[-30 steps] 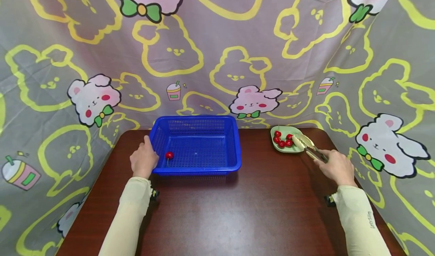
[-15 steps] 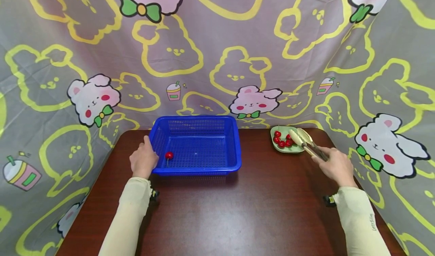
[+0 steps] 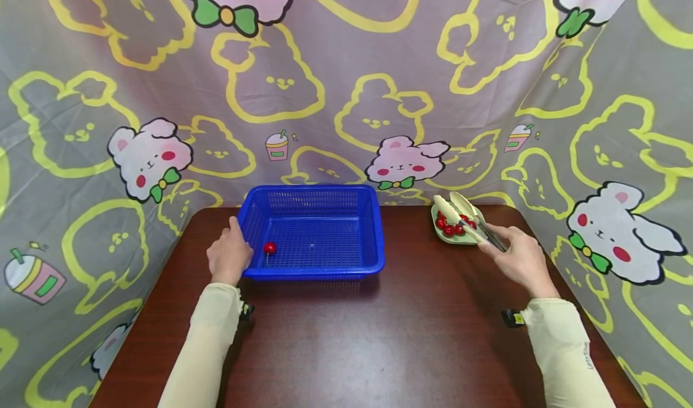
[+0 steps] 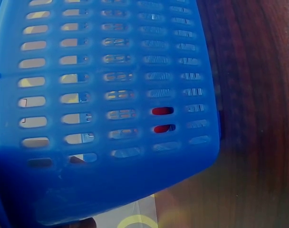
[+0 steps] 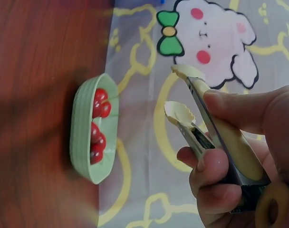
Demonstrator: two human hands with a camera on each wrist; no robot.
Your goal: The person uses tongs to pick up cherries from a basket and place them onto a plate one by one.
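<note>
My left hand (image 3: 230, 253) grips the left rim of a blue perforated plastic basket (image 3: 373, 239). One red cherry (image 3: 269, 248) with a stem lies inside, near the basket's front left corner; its red shows through the slots in the left wrist view. At the right, my right hand (image 3: 518, 259) holds cream-tipped metal tongs (image 5: 230, 147), thumb on one arm and fingers curled under the other. Their tips stand apart with nothing between them, above a pale green dish (image 5: 80, 137). Several red cherries (image 5: 98, 133) lie in that dish, partly covered by the tongs in the head view.
Both containers stand near the far edge of a dark brown wooden table (image 3: 346, 336). A grey cloth curtain (image 3: 325, 83) with yellow outlines and cartoon bunnies hangs close behind the table and along both sides.
My right hand has moved left and the tongs have swung from the dish's right edge to over the cherries, tips spread. My left hand and the basket have stayed put.
</note>
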